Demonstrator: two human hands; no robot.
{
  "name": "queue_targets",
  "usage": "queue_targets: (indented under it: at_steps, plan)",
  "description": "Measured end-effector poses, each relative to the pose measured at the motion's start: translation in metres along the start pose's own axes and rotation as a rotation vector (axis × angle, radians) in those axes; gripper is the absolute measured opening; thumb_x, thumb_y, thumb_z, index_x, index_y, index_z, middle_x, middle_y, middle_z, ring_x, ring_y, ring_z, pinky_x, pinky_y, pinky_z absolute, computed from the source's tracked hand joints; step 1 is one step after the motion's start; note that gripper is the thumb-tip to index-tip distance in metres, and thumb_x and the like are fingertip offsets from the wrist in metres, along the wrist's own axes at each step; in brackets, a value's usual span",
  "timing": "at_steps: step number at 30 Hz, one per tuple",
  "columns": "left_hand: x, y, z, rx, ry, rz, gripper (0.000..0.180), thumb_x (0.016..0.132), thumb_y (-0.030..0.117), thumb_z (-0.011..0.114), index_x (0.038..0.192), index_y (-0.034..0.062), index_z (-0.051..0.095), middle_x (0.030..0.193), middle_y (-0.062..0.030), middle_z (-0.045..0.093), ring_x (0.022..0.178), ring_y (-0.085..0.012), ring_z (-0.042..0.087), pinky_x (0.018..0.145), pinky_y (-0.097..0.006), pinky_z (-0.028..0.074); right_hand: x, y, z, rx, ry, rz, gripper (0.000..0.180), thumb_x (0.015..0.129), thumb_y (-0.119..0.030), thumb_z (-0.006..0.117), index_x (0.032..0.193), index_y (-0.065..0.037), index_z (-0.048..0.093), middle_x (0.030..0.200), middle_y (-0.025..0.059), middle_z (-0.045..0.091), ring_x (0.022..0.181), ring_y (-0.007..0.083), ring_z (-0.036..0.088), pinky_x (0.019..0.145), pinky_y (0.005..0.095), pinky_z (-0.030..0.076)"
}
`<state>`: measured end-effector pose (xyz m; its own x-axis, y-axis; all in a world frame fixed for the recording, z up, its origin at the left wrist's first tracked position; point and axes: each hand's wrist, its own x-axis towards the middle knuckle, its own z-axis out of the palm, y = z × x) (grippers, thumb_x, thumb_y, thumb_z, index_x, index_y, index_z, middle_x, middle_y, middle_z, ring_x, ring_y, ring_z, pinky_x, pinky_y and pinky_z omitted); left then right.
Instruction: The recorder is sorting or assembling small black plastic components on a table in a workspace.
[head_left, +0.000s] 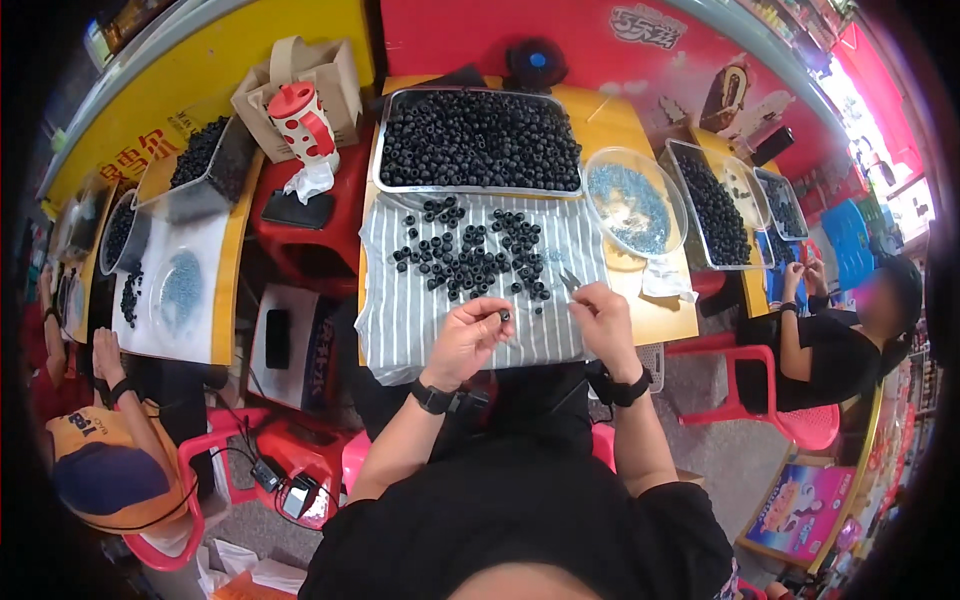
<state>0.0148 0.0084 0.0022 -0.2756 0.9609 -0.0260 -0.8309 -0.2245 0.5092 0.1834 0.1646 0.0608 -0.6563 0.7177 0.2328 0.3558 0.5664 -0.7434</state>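
Note:
Between the thumb and forefinger of my left hand point(468, 340) is a small black ring-shaped piece point(504, 315). My right hand point(604, 320) is closed on metal tweezers point(569, 280), whose tips point away to the far left, apart from the piece. Both hands are over the near part of a grey-and-white striped cloth point(400, 335). Several loose black pieces point(470, 258) of the same kind lie scattered beyond them. A large tray point(376, 150) heaped with these pieces stands at the cloth's far side. Right of it is a round clear dish point(672, 205) with small pale-blue bits.
A spotted cup point(300, 120) and a phone point(298, 208) rest on a red stool at left. Co-workers sit at both sides, one in a cap point(110, 470), one in black point(835, 350). More piece-filled bins point(205, 200) stand at left; another bin point(708, 205) is at right.

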Motion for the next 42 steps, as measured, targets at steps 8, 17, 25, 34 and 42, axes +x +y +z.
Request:
queue_targets:
  at_steps: [8,17,25,34,42]
  plan:
    - [0.000,0.001,-0.001,-0.015,-0.008,0.014,0.019,0.095,0.003,0.053,0.112,-0.0036,0.059,0.100,-0.0105,0.064,0.085,-0.0175,0.061,0.075,-0.028,0.049,-0.006,-0.021,0.038,-0.324,-0.154,-0.152,0.014,0.077,-0.014,0.069,0.079,-0.005,0.059,0.078,0.0141,0.056,0.073,0.0362,0.060,0.061,0.0468,0.046]
    - [-0.001,0.001,0.000,-0.052,-0.041,0.017,0.020,0.094,0.002,0.054,0.112,-0.0030,0.059,0.100,-0.0106,0.064,0.086,-0.0182,0.062,0.076,-0.029,0.049,-0.004,-0.027,0.034,0.015,-0.263,-0.047,0.013,0.075,-0.010,0.069,0.087,-0.005,0.067,0.080,0.0141,0.058,0.071,0.0354,0.060,0.062,0.0435,0.047]
    - [0.001,0.000,-0.002,-0.069,-0.037,0.029,0.020,0.094,0.002,0.054,0.113,-0.0035,0.059,0.100,-0.0106,0.064,0.086,-0.0184,0.062,0.076,-0.029,0.049,-0.011,-0.035,0.039,-0.196,-0.243,-0.174,0.013,0.077,-0.007,0.067,0.089,-0.005,0.067,0.080,0.0137,0.059,0.071,0.0356,0.060,0.061,0.0423,0.046]
    - [-0.001,-0.002,-0.001,-0.017,-0.028,0.003,0.021,0.093,0.000,0.055,0.113,-0.0045,0.059,0.102,-0.0107,0.065,0.086,-0.0168,0.063,0.076,-0.028,0.050,-0.015,-0.039,0.039,0.678,-0.166,0.120,0.012,0.079,0.007,0.068,0.087,0.001,0.062,0.081,0.0057,0.061,0.073,0.0088,0.061,0.064,0.0219,0.048]
    - [0.001,-0.007,-0.005,0.005,-0.056,0.014,0.021,0.093,-0.002,0.055,0.113,-0.0051,0.060,0.103,-0.0111,0.065,0.089,-0.0161,0.064,0.077,-0.028,0.052,-0.011,-0.057,0.040,0.481,-0.139,-0.145,0.012,0.076,0.007,0.070,0.082,0.002,0.061,0.077,0.0074,0.059,0.065,0.0136,0.061,0.056,0.0242,0.047]
